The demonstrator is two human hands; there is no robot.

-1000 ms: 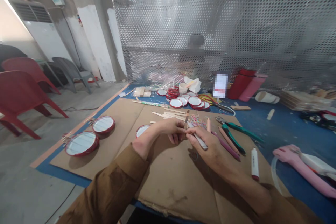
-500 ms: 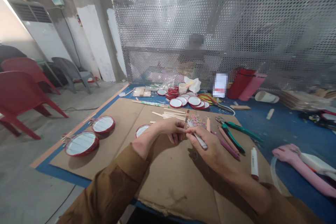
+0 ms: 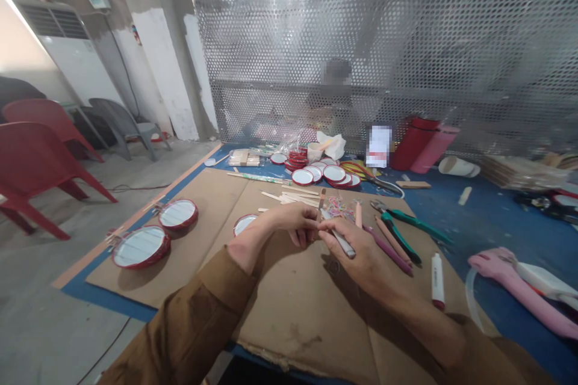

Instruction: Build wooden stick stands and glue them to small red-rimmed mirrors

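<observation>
My left hand (image 3: 298, 224) is closed, fingers pinched around a narrow brown wooden stick (image 3: 322, 197) whose upper end stands out above the fingertips. My right hand (image 3: 356, 249) grips a slim light grey tool (image 3: 339, 237) that looks like a utility knife; its tip points away from me, beside the stick. The fingertips of both hands meet, hiding the lower part of the stick. Just beyond lie pale wooden sticks (image 3: 300, 195) and a heap of small coloured rubber bands (image 3: 339, 207). Partly behind my left forearm is a round, red-rimmed white lid (image 3: 244, 224).
Two red-rimmed round pieces (image 3: 139, 246) rest on the left of the cardboard (image 3: 289, 313). Green-handled pliers (image 3: 413, 222), a white tube (image 3: 437, 280) and a pink glue gun (image 3: 501, 264) lie rightward. Stacked lids (image 3: 334, 174) and a red bottle (image 3: 413, 143) stand before a perforated metal panel (image 3: 289, 42).
Both hands keep nearly the same place and hold. The grey tool in my right hand has shifted very slightly; nothing else has visibly moved.
</observation>
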